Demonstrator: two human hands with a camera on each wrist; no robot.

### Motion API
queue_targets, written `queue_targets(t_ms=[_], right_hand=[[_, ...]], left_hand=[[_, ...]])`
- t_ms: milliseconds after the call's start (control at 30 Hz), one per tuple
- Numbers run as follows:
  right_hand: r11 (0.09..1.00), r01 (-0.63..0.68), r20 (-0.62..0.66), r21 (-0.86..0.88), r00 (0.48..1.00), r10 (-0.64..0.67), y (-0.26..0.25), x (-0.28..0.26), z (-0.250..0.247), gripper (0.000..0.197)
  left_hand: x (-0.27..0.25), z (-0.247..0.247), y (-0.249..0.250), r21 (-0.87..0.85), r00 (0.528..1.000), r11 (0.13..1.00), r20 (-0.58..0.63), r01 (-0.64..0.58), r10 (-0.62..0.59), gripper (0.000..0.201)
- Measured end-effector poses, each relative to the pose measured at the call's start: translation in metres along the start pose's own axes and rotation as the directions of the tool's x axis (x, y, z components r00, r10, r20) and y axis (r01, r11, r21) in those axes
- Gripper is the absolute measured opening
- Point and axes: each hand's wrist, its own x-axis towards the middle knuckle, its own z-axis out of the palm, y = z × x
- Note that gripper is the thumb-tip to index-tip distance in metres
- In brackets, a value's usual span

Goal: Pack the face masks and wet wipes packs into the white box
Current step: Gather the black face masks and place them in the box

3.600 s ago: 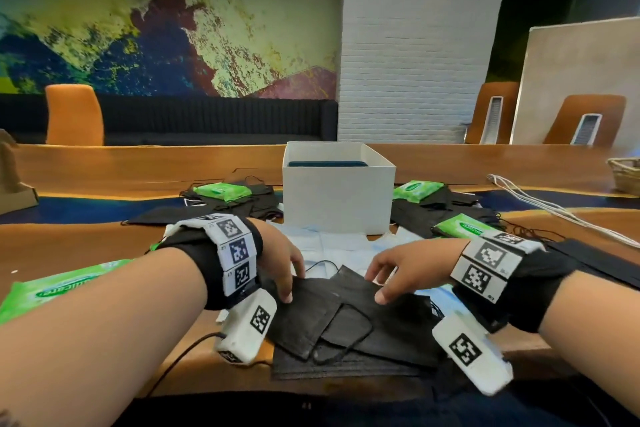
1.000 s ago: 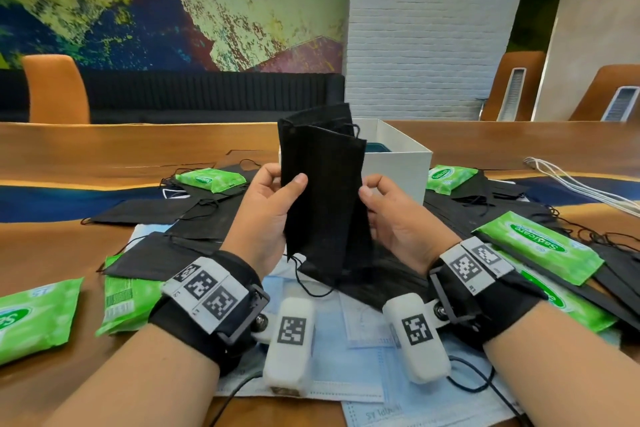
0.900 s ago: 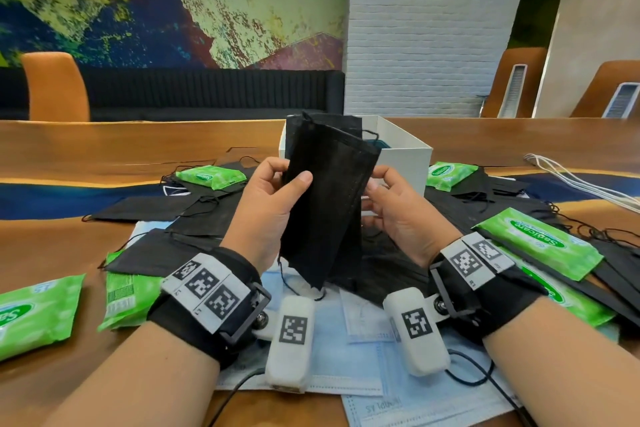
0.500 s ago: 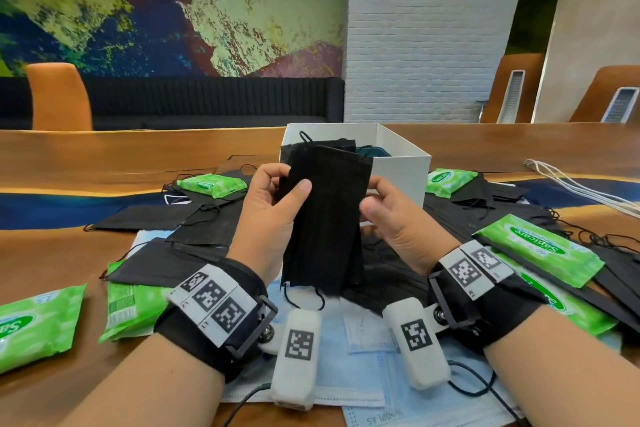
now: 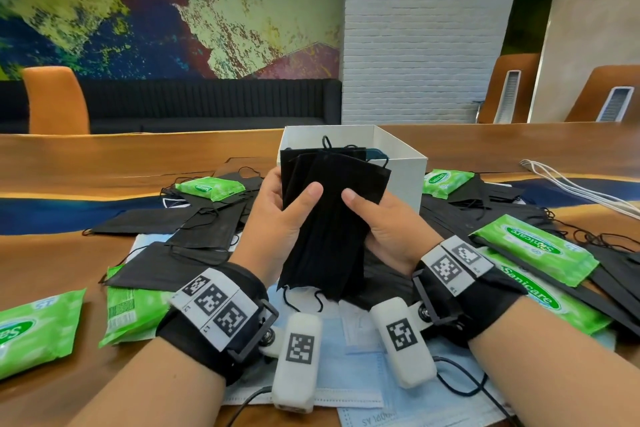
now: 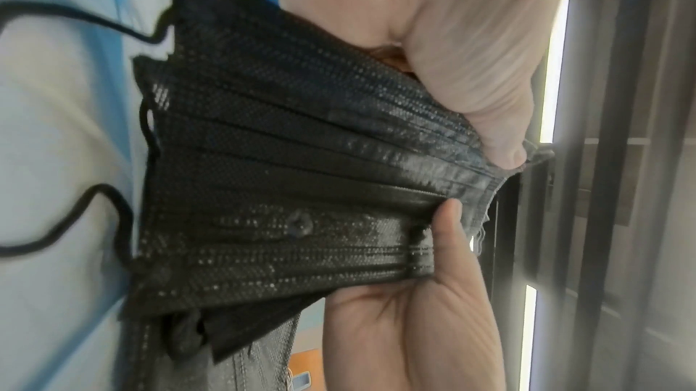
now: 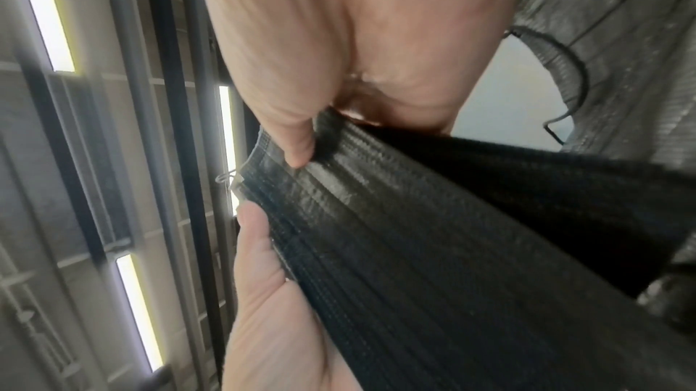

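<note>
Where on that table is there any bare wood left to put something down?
Bare wood shows along the far side of the table, left of the white box, and on the near left around the wipes packs. The middle is crowded with black masks and blue masks; the right is piled with masks and wipes.

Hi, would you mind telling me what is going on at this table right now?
A person is packing supplies into a white box. Both the left hand and the right hand grip a stack of black face masks, held upright in front of the box and not yet inside it. More black masks, blue masks and green wet wipes packs lie scattered on the wooden table, waiting to be packed.
</note>
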Motion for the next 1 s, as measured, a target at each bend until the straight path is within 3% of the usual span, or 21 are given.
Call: queue_targets(t_ms=[100, 200, 367, 400, 533, 600, 667, 733, 800, 867, 933, 1000], right_hand=[[0.969, 0.107, -0.012, -0.223, 0.994, -0.113, -0.009, 0.007, 0.007, 0.049], [0.873, 0.195, 0.071, -0.448, 0.981, -0.182, -0.023, 0.013, 0.009, 0.046], [0.730, 0.183, 0.101, -0.659, 0.983, -0.156, -0.049, 0.019, 0.003, 0.018], [0.706, 0.187, 0.101, -0.683, 0.982, -0.162, -0.054, 0.020, 0.003, 0.019], [0.626, 0.232, 0.087, -0.744, 0.964, -0.253, -0.065, 0.026, 0.008, 0.042], [0.621, 0.234, 0.064, -0.748, 0.957, -0.283, -0.063, 0.028, 0.009, 0.045], [0.660, 0.204, 0.033, -0.723, 0.965, -0.262, -0.061, 0.027, 0.010, 0.043], [0.709, 0.143, 0.008, -0.690, 0.982, -0.190, -0.062, 0.025, 0.008, 0.048], [0.688, 0.050, 0.016, -0.724, 0.998, -0.056, -0.065, 0.020, 0.002, 0.049], [0.552, -0.089, 0.012, -0.829, 0.984, 0.177, -0.065, 0.014, -0.009, 0.039], [0.398, -0.217, -0.032, -0.891, 0.905, 0.424, -0.062, 0.008, -0.022, 0.030], [0.278, -0.271, -0.076, -0.922, 0.829, 0.555, -0.057, 0.002, -0.032, 0.025]], left_hand=[[0.000, -0.004, 0.003, 0.064, 0.999, 0.997, 0.012, -0.052, 0.052, 0.038], [0.001, -0.009, 0.005, 0.168, 0.997, 0.984, 0.043, -0.066, 0.060, 0.042], [0.002, -0.012, 0.006, 0.242, 0.990, 0.970, 0.142, -0.011, -0.025, 0.082], [0.003, -0.012, 0.005, 0.238, 0.986, 0.971, 0.158, 0.009, -0.048, 0.083], [0.003, -0.014, 0.003, 0.286, 0.969, 0.952, 0.186, 0.106, -0.164, 0.060], [0.003, -0.015, 0.000, 0.311, 0.970, 0.937, 0.128, 0.158, -0.206, 0.046], [0.004, -0.016, 0.001, 0.222, 0.980, 0.959, 0.050, 0.175, -0.190, 0.032], [0.007, -0.021, 0.007, 0.076, 0.987, 0.985, -0.041, 0.156, -0.153, 0.027], [0.011, -0.029, 0.012, -0.001, 0.985, 0.993, -0.126, 0.122, -0.121, 0.025], [0.013, -0.039, 0.014, 0.011, 0.981, 0.995, -0.173, 0.095, -0.092, 0.021], [0.014, -0.046, 0.011, 0.061, 0.975, 0.994, -0.206, 0.091, -0.077, 0.023], [0.013, -0.047, 0.010, 0.093, 0.972, 0.992, -0.226, 0.082, -0.059, 0.022]])
